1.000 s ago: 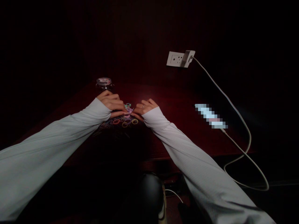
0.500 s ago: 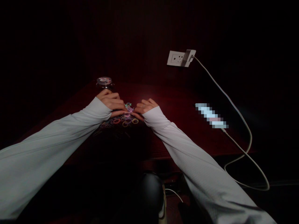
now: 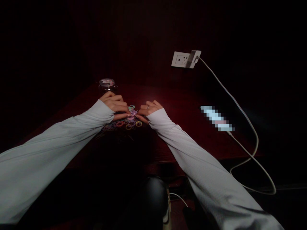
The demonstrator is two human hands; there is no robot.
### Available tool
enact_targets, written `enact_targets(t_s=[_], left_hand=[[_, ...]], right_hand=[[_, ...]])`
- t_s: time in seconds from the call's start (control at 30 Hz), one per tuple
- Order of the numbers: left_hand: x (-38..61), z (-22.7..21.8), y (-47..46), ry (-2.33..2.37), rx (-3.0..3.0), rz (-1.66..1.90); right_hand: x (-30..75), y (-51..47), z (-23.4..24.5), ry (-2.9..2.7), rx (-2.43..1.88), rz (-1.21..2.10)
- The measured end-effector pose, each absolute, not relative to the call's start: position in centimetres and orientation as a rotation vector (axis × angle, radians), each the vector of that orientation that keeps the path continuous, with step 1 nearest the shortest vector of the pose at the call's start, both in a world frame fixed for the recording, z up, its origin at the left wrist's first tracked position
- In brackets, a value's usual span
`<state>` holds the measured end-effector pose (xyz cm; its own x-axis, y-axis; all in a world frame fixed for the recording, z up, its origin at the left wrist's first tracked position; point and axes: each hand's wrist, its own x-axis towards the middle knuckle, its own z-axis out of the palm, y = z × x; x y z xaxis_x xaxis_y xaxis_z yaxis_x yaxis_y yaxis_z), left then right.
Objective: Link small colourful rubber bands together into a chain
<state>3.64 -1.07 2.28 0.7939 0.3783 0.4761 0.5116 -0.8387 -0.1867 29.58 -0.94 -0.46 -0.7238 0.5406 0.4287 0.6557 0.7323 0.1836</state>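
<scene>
Purple, pink and yellow bands (image 3: 133,112) lie heaped on the table (image 3: 182,127) between and just nearer than the left hand (image 3: 114,103) and the right hand (image 3: 149,109), which has edged slightly outward since the earlier frame, both hands' fingers drawn close to their thumbs (whether clamped on a band, I cannot tell).

The left hand (image 3: 114,104) is hiding the lower part of the jar (image 3: 107,83) and is covering some of the coloured bands (image 3: 133,112). Whatever its fingertips and those of the right hand (image 3: 150,109) are meeting is staying too small to make out; they may be pinching a band. Both sleeves (image 3: 55,140) are running out of the picture. Coarse squares are masking the lit device (image 3: 217,118). The plugged-in charger (image 3: 195,57) is covering the right end of the outlet plate (image 3: 176,59). Shadow is swallowing parts of the worktop (image 3: 189,134).
</scene>
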Motion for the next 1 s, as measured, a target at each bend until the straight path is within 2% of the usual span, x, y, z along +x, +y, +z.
enact_targets(t_s=[0.8, 1.0], left_hand=[[1.6, 1.8, -0.3, -0.698, -2.584, -0.700], [3.4, 2.0, -1.1, -0.653, -2.628, -0.702]], right_hand=[[31.4, 1.0, -1.1, -2.513, -1.063, -0.425], [30.8, -0.8, -0.8, -2.511, -0.970, -0.475]])
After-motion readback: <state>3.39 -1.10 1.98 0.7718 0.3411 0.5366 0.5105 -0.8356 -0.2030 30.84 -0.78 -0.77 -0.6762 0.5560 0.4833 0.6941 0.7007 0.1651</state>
